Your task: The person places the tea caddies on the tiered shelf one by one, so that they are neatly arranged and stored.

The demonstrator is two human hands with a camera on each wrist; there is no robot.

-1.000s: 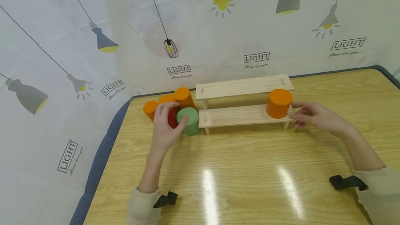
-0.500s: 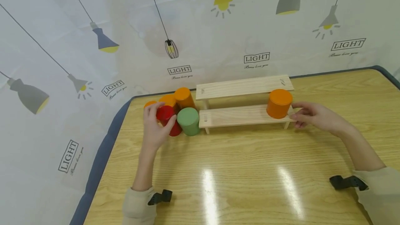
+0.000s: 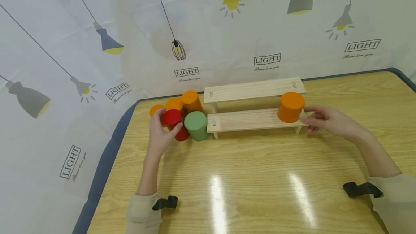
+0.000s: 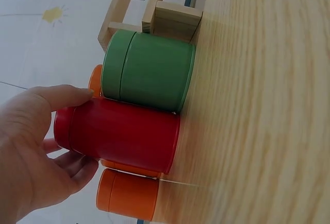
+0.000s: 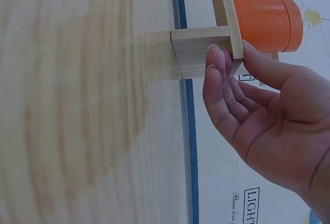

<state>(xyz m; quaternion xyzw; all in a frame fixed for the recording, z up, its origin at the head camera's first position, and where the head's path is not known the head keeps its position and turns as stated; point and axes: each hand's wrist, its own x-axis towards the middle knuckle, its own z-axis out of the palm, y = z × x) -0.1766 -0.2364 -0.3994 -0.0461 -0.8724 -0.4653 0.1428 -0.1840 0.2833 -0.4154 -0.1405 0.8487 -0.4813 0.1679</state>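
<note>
My left hand (image 3: pixel 161 133) is at the red canister (image 3: pixel 173 118), thumb on its near side and fingers round the far side by the lid. In the left wrist view the red canister (image 4: pixel 124 134) stands upright on the table, right beside the green canister (image 4: pixel 149 72). My right hand (image 3: pixel 331 121) holds the right end of the lower wooden shelf (image 3: pixel 243 119). The right wrist view shows the thumb at the board's top edge and the fingers curled beneath it. A wide orange canister (image 3: pixel 291 107) stands on that end of the board.
Several orange canisters (image 3: pixel 191 101) stand behind the red and green ones in the table's left corner. A longer raised wooden shelf (image 3: pixel 253 90) runs behind the lower one. Beyond the table's dark blue edge (image 3: pixel 113 151) hangs a lamp-print wall covering (image 3: pixel 208 28).
My left hand has moved left, from over the green and red canisters to round the red one's lid. The right hand and the shelf have stayed in place.
</note>
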